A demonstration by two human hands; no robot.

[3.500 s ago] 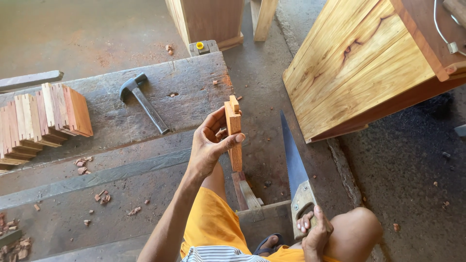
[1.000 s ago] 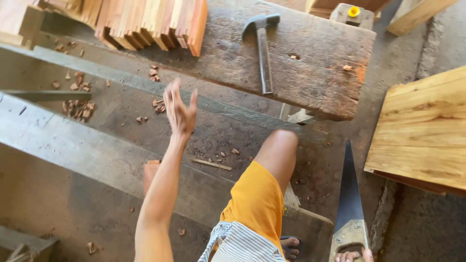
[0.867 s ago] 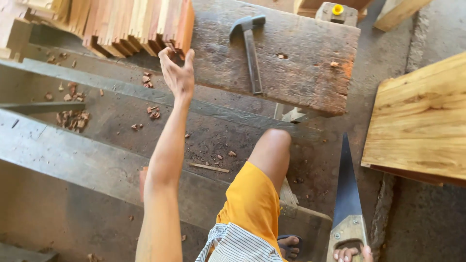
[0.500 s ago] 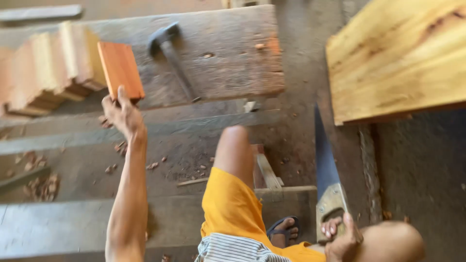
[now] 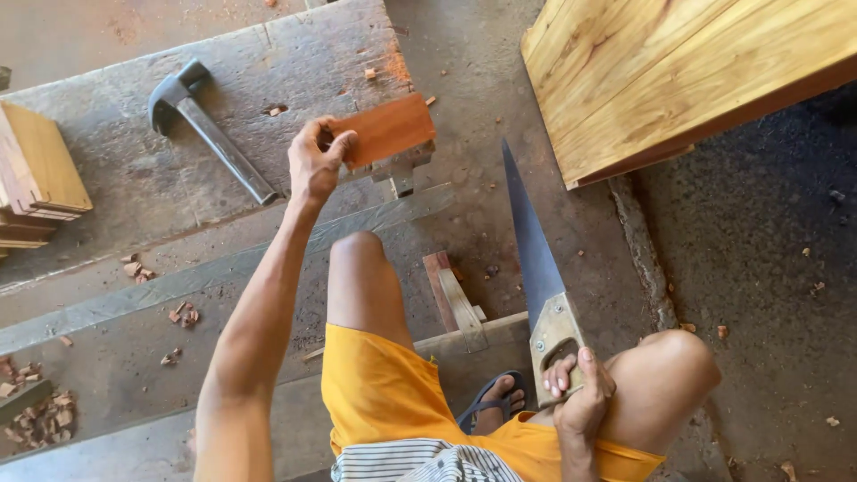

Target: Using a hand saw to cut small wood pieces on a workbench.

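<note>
The small wood block [image 5: 388, 130] is reddish brown and flat, and it is up in the air over the near right corner of the worktop [image 5: 107, 161]. The left hand [image 5: 314, 162] holds it by its left end, with the thumb on top and the fingers curled under, so this grip is pinching the block. The worktop is a thick, worn grey plank. A hammer [image 5: 210, 134] lies on it, left of the hand and not touching it, with its dark head pointing to the far edge. At the left edge of the worktop sits a stack of thin wood pieces [image 5: 36, 174], well apart from the hand.

The right hand [image 5: 580, 397] rests by the right knee and is wrapped tight around the wooden handle of a handsaw [image 5: 536, 268]. The saw blade points away from the person, toward the far side of the floor. A big yellow wood panel [image 5: 678, 71] stands at the far right. Small wood chips [image 5: 40, 419] lie on the lower plank at the left.
</note>
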